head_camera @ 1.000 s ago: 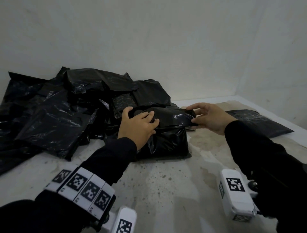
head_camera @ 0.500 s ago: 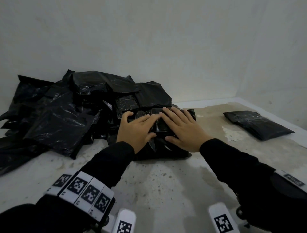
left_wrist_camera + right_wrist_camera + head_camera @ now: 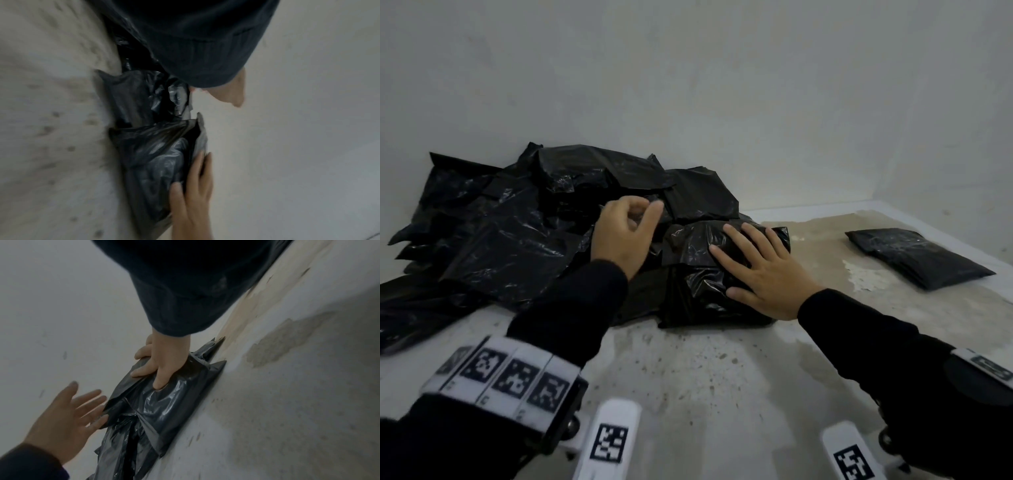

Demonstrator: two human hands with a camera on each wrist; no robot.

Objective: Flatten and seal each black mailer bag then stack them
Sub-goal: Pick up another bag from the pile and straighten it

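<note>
The right hand (image 3: pixel 763 270) lies flat on a puffy black mailer bag (image 3: pixel 698 274), with its fingers (image 3: pixel 739 240) straight and spread apart, pressing down on the top. This bag sits on the desk (image 3: pixel 705 377), at the front right edge of a big pile of black mailer bags (image 3: pixel 517 233) that leans near the wall (image 3: pixel 688 85). The left hand (image 3: pixel 625 236) is lifted just above the pile, to the left of the pressed bag. In the head view its fingers (image 3: pixel 650 212) look loosely bent with the thumb near the fingertips, and they hold nothing; in the right wrist view the same fingers look spread open beside the bag. One flat black mailer bag (image 3: pixel 917 257) lies alone on the desk, well apart on the right side. The desk top is pale and has spots and worn patches. Both arms wear dark sleeves (image 3: pixel 571 308).
</note>
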